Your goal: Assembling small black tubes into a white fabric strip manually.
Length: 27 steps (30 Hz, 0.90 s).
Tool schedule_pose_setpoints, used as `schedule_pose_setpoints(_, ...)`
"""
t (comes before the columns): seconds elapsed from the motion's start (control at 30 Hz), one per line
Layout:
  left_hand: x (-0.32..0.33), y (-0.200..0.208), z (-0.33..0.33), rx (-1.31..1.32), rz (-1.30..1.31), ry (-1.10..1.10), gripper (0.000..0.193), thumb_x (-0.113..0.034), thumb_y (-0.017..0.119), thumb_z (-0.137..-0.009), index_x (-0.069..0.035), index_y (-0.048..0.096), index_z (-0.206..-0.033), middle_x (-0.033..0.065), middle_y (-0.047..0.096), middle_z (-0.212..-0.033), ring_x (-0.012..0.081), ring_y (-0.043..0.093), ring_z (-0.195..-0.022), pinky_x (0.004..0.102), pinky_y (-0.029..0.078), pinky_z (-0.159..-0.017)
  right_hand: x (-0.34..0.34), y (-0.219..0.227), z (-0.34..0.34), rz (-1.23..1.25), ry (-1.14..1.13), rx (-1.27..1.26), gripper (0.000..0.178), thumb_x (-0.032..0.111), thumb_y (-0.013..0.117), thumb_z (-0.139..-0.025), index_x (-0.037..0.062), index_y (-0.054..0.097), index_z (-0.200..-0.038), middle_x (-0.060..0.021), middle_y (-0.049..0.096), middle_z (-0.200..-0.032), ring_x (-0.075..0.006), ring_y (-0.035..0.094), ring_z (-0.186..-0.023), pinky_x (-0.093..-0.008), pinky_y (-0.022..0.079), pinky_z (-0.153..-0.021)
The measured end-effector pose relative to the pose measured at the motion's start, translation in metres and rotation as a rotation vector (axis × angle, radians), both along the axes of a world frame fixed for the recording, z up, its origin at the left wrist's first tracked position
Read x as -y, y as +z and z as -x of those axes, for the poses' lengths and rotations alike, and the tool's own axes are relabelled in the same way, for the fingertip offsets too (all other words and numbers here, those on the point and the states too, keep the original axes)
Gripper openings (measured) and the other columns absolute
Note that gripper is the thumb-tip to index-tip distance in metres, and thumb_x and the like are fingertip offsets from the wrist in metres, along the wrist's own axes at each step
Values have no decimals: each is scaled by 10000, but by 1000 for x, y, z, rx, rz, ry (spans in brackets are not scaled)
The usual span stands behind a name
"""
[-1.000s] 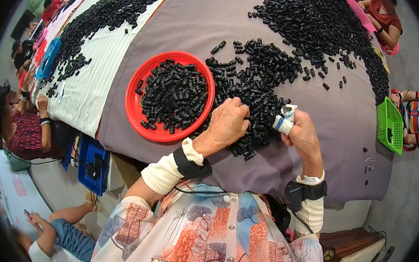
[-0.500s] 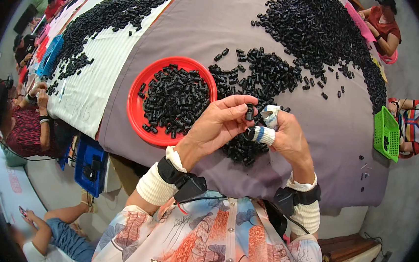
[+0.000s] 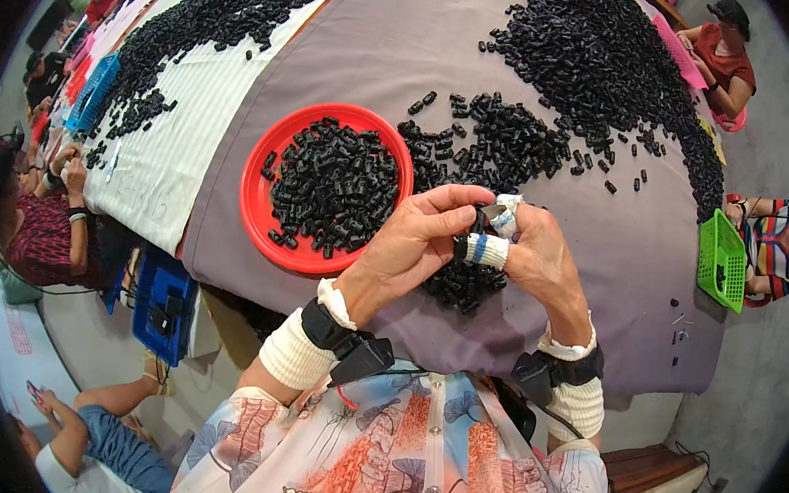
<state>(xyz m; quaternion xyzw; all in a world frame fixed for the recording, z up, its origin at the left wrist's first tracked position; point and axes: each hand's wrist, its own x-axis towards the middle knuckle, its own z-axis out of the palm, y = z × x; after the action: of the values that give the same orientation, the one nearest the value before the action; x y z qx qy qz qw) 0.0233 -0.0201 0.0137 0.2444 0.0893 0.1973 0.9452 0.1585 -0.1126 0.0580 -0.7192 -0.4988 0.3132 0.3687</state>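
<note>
My left hand [image 3: 417, 236] pinches a small black cylindrical plastic part [image 3: 480, 222] between thumb and fingertips. Facing it, my right hand [image 3: 542, 256] closes in on the same part; its thumb and a finger wear white wraps with blue marks. The fingertips of both hands meet and partly hide the part. Under and beyond the hands lies a loose heap of like black parts [image 3: 518, 145]. To the left, a round red tray [image 3: 253, 221] is filled with more of them, close to my left forearm.
A larger pile of black parts [image 3: 595, 58] covers the far table, and another [image 3: 217, 24] lies on the white cloth. A green basket [image 3: 722, 258] stands at the right edge, a blue basket [image 3: 94, 91] at the far left. Several people sit around; a blue bin [image 3: 164, 307] is below.
My right hand has moved up to my left, so their fingertips now meet round the black part, which shows less than before. The view has shifted slightly.
</note>
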Motion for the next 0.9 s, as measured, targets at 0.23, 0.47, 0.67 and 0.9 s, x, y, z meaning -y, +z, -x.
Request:
schedule_pose_setpoints(0.23, 0, -6, -1, -27, 17, -20, 222, -65, 534, -877, 10, 563, -1084, 64, 592, -993, 127, 565, -893, 286, 473, -829, 0, -3, -2, -33, 48, -9, 373, 314, 734, -677, -13, 560, -724, -76, 488, -565, -156, 432, -522, -317, 383, -512)
schedule_pose_setpoints(0.47, 1, -9, -2, 1, 45, -41, 221, -66, 525, -882, 16, 558, -1085, 69, 591, -996, 133, 566, -899, 289, 473, -830, 1, -9, -6, -37, 85, -26, 373, 317, 719, -693, -12, 544, -704, -66, 488, -557, -147, 430, -512, -315, 381, -506)
schedule_pose_setpoints(0.67, 5, -8, -4, -31, 62, -3, 224, -73, 524, -885, 16, 553, -1089, 83, 597, -1002, 146, 579, -903, 292, 479, -825, 2, -9, -8, 47, 112, 33, 387, 332, 700, -718, -19, 540, -692, -76, 490, -567, -156, 433, -513, -329, 379, -507)
schedule_pose_setpoints(0.9, 7, -15, -8, 17, 123, -23, 243, -90, 526, -886, -18, 540, -1117, 85, 610, -1017, 153, 601, -900, 296, 499, -802, 6, -9, -6, 2, 88, 3, 347, 299, 718, -702, -17, 579, -738, -78, 526, -591, -149, 469, -524, -315, 396, -512)
